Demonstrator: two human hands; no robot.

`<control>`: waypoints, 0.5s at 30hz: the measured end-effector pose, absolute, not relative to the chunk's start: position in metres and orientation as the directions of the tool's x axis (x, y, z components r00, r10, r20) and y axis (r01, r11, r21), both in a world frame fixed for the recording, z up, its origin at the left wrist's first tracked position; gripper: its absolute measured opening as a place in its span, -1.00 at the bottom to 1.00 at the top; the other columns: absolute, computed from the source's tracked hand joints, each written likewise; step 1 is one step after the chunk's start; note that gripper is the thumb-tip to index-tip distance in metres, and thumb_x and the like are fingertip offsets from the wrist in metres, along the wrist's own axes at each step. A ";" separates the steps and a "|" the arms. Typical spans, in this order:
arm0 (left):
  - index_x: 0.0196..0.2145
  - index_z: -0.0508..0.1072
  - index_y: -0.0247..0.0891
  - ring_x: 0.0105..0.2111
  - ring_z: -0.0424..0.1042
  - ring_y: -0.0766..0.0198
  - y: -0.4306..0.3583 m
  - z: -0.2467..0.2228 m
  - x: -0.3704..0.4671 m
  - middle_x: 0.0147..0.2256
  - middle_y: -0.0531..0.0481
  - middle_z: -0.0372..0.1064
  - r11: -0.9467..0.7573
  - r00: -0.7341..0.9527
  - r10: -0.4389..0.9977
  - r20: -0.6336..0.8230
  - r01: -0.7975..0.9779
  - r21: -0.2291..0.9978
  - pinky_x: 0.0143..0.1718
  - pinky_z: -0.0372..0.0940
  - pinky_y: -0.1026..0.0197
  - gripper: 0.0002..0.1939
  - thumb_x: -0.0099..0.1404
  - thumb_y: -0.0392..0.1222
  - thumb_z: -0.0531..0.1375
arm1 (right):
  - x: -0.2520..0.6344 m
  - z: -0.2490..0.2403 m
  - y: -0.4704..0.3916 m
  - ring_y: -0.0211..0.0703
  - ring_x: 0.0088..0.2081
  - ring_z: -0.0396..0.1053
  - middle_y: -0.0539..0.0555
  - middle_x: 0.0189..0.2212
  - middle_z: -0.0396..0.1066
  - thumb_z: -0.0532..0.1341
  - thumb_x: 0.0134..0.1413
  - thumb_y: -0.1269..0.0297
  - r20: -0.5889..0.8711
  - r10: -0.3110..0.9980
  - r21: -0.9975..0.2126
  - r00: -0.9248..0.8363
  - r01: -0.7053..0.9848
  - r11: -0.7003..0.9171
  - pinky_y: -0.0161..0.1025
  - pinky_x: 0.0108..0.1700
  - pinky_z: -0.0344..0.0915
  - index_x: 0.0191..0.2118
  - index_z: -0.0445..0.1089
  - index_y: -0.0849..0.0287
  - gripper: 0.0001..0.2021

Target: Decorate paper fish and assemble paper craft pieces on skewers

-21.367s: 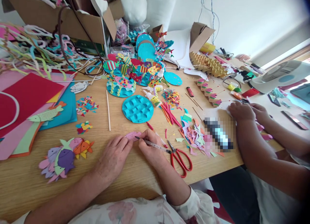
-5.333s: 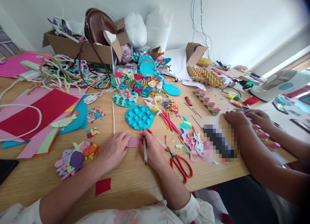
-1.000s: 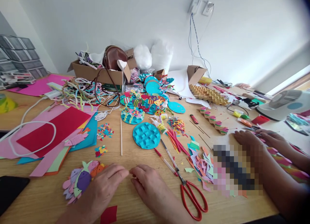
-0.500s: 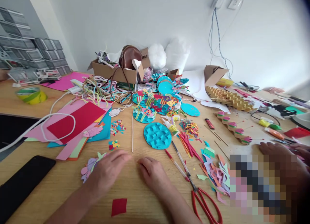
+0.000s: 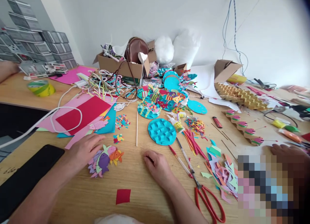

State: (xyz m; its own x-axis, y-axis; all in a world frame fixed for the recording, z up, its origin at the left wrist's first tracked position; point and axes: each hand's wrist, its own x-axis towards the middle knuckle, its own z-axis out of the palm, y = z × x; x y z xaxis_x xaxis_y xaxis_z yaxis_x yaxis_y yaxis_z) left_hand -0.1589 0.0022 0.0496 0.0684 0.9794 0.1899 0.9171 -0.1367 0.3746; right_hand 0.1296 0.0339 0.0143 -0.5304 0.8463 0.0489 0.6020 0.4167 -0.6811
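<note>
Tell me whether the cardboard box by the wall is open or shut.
Open: the cardboard box has a flap folded outward at its right end, and the brown bag rises above its rim.

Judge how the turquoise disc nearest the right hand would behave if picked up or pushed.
The turquoise disc looks thin, so it is probably light and may flex at the rim. It lies flat, so a push would likely slide it rather than roll it. Its raised curved flaps might crush if gripped from above.
</note>
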 end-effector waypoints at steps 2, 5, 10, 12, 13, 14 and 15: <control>-0.19 0.44 -0.21 -0.18 0.44 0.15 -0.002 0.041 -0.163 -0.18 -0.08 0.47 -0.142 0.104 0.987 0.118 0.912 0.386 -0.14 0.33 0.16 -0.64 0.23 0.00 -0.01 | 0.130 0.014 0.034 -0.23 -0.33 0.39 0.05 -0.40 0.46 0.04 0.11 0.49 0.040 0.846 -0.683 -0.532 0.604 0.412 -0.36 -0.29 0.22 -0.33 0.38 0.18 -0.82; -0.10 0.42 -0.18 -0.12 0.41 0.16 -0.011 0.033 -0.164 -0.12 -0.07 0.45 -0.181 0.174 0.983 0.055 0.893 0.412 -0.08 0.30 0.16 -0.65 0.23 -0.06 0.01 | 0.129 0.015 0.034 -0.23 -0.32 0.39 0.05 -0.39 0.46 0.04 0.11 0.49 0.029 0.843 -0.681 -0.537 0.607 0.410 -0.35 -0.28 0.22 -0.34 0.38 0.18 -0.82; -0.06 0.42 -0.17 -0.07 0.39 0.15 -0.019 0.037 -0.158 -0.09 -0.07 0.42 -0.187 0.201 0.980 0.004 0.904 0.385 -0.05 0.29 0.14 -0.62 0.17 -0.18 0.05 | 0.129 0.016 0.034 -0.24 -0.33 0.37 0.04 -0.40 0.44 0.05 0.11 0.49 0.038 0.834 -0.664 -0.550 0.610 0.433 -0.36 -0.29 0.21 -0.35 0.37 0.18 -0.82; -0.05 0.42 -0.17 -0.06 0.39 0.15 -0.020 0.040 -0.156 -0.08 -0.07 0.41 -0.174 0.201 0.979 -0.034 0.910 0.376 -0.06 0.30 0.14 -0.61 0.15 -0.21 0.06 | 0.129 0.014 0.034 -0.25 -0.34 0.37 0.03 -0.41 0.44 0.06 0.11 0.49 0.056 0.831 -0.665 -0.554 0.600 0.445 -0.37 -0.30 0.20 -0.35 0.37 0.17 -0.83; -0.05 0.42 -0.17 -0.06 0.39 0.14 -0.020 0.041 -0.156 -0.08 -0.07 0.41 -0.169 0.198 0.979 -0.039 0.912 0.375 -0.06 0.30 0.14 -0.61 0.15 -0.20 0.07 | 0.129 0.013 0.034 -0.25 -0.34 0.37 0.03 -0.41 0.44 0.06 0.10 0.49 0.066 0.831 -0.666 -0.553 0.596 0.449 -0.37 -0.31 0.20 -0.36 0.37 0.17 -0.83; -0.05 0.42 -0.17 -0.06 0.39 0.14 -0.020 0.041 -0.156 -0.07 -0.07 0.41 -0.168 0.196 0.980 -0.036 0.911 0.376 -0.06 0.31 0.15 -0.61 0.15 -0.18 0.07 | 0.129 0.012 0.035 -0.25 -0.35 0.37 0.03 -0.42 0.43 0.07 0.10 0.49 0.076 0.831 -0.667 -0.551 0.591 0.452 -0.37 -0.32 0.19 -0.36 0.37 0.17 -0.84; -0.06 0.43 -0.17 -0.06 0.39 0.14 -0.019 0.041 -0.157 -0.08 -0.06 0.42 -0.171 0.194 0.981 -0.024 0.910 0.378 -0.07 0.32 0.16 -0.62 0.16 -0.16 0.07 | 0.129 0.011 0.035 -0.25 -0.36 0.36 0.02 -0.43 0.43 0.07 0.09 0.50 0.084 0.832 -0.669 -0.549 0.587 0.455 -0.37 -0.33 0.18 -0.37 0.37 0.17 -0.84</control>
State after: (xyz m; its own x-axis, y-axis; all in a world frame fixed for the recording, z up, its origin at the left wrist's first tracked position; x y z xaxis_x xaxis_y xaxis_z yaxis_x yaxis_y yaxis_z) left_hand -0.1566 -0.0194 0.0409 0.1941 0.9807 -0.0236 0.9098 -0.1710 0.3781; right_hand 0.1291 0.0347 0.0112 -0.5490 0.8315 0.0844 0.5869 0.4555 -0.6694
